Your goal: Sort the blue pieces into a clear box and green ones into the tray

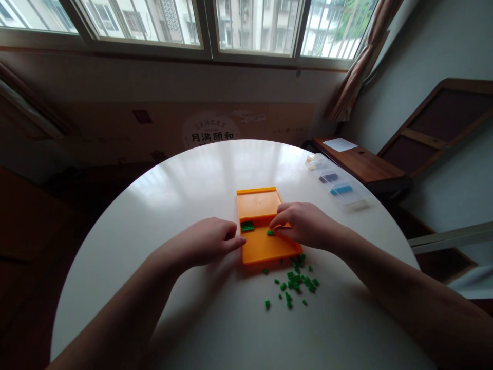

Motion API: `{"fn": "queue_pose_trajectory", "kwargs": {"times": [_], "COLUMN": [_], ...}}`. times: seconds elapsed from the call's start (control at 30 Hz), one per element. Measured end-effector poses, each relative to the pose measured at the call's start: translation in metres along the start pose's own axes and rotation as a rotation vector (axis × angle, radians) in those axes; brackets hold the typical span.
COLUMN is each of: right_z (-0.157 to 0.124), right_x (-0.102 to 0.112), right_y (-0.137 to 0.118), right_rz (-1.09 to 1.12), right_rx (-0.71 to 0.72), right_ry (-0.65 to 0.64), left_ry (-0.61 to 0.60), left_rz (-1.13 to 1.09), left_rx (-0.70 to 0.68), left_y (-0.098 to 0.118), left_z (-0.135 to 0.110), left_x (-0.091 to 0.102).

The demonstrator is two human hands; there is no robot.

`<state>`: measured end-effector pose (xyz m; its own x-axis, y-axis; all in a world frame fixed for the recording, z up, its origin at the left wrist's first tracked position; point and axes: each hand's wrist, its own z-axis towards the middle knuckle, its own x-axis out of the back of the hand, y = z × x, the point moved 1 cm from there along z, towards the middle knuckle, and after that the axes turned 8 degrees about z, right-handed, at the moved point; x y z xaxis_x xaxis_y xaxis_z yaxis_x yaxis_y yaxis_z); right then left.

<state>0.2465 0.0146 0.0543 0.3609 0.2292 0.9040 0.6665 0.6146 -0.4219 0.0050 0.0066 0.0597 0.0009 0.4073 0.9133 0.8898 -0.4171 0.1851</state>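
Note:
An orange plastic box lies opened flat on the white round table, its lid on the far side. My left hand is at the box's left edge, fingers curled and thumb resting on the rim. Over the right part of the box, my right hand pinches a small green toy brick at the tips of its fingers. A block of green bricks sits in the far left corner of the box's near half. Several loose green bricks are scattered on the table in front of the box.
Clear plastic bags holding blue, dark and pale pieces lie at the table's right edge. Beyond them stands a wooden chair with a white paper on its seat. Windows and a cardboard panel are behind the table.

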Motion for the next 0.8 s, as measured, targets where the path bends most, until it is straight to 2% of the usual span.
{"fn": "queue_pose_trajectory", "kwargs": {"times": [0.3,0.6,0.8], "right_z": [0.001,0.010,0.008], "right_x": [-0.008,-0.016,-0.018], "right_y": [-0.004,-0.012,-0.012], "right_rz": [0.020,-0.075,-0.060], "right_rx": [-0.010,-0.051,-0.093], "right_ry": [0.040,0.193,0.109], "left_ry": [0.010,0.028,0.038], "left_rz": [0.007,0.015,0.009], "left_rx": [-0.006,-0.013,-0.012], "left_y": [-0.001,0.001,0.001], "left_z": [-0.001,-0.002,-0.004], "left_x": [-0.002,-0.001,0.000]}}
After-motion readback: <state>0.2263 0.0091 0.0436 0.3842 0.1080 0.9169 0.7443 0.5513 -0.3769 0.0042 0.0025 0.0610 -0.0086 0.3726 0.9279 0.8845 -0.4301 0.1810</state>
